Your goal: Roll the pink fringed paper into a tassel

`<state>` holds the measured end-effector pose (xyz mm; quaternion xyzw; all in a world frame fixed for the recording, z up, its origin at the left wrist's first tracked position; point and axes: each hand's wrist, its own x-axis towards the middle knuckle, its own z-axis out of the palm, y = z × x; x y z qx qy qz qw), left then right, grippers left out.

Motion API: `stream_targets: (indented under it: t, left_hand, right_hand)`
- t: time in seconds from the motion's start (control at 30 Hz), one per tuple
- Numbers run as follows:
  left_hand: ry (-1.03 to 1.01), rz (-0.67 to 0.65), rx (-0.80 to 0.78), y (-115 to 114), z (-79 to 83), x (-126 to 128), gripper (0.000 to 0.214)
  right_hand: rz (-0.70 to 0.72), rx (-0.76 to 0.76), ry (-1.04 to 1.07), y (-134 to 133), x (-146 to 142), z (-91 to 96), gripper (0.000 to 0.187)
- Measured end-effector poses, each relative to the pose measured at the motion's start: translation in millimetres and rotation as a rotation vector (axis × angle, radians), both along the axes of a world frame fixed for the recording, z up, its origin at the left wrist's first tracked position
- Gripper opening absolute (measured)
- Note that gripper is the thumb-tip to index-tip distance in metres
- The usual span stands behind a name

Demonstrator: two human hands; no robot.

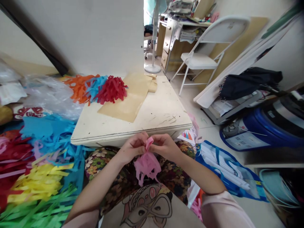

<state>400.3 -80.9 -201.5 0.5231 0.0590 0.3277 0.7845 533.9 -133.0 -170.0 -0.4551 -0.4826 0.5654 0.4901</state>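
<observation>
Both my hands meet just in front of the low cream table (152, 126), over my lap. My left hand (133, 146) and my right hand (163, 145) are closed in a pinch on the top of a bunch of pink paper strips (147, 164), which hangs down between them. On the table's far side lie finished tufts of paper strips: orange (77, 87), blue (96, 87) and red (111, 90). Next to them rest tan paper sheets (129, 101).
Loose piles of cut strips lie on the floor at left: blue (47, 133), red (13, 152), yellow (39, 183), green (35, 212). A white folding chair (201, 57), a leaning board, a dark umbrella (247, 80), a blue drum (258, 133) and a blue bag (228, 171) crowd the right.
</observation>
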Motion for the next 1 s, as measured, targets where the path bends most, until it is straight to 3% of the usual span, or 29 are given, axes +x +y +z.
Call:
stream_targets:
  t: [0.23,0.43,0.63,0.77,1.0]
  left_hand:
    - [-0.026,-0.034,0.032,-5,0.0,3,0.005]
    - [0.055,0.048,0.098,-6,-1.1,2,0.004]
    - [0.092,0.03,0.036,-2,-1.5,2,0.012]
    - [0.082,0.009,-0.005,-2,-2.8,3,0.013]
    - [0.06,0.027,-0.044,-4,-3.5,6,0.012]
  right_hand:
    - [0.109,0.043,-0.016,-2,11,2.3,0.009]
    - [0.097,0.028,-0.031,-1,15,1.7,0.009]
    - [0.18,-0.032,0.074,1,14,0.4,0.01]
    - [0.125,-0.058,0.128,1,10,-3.1,0.012]
    - [0.058,-0.03,0.023,1,9,-7.0,0.014]
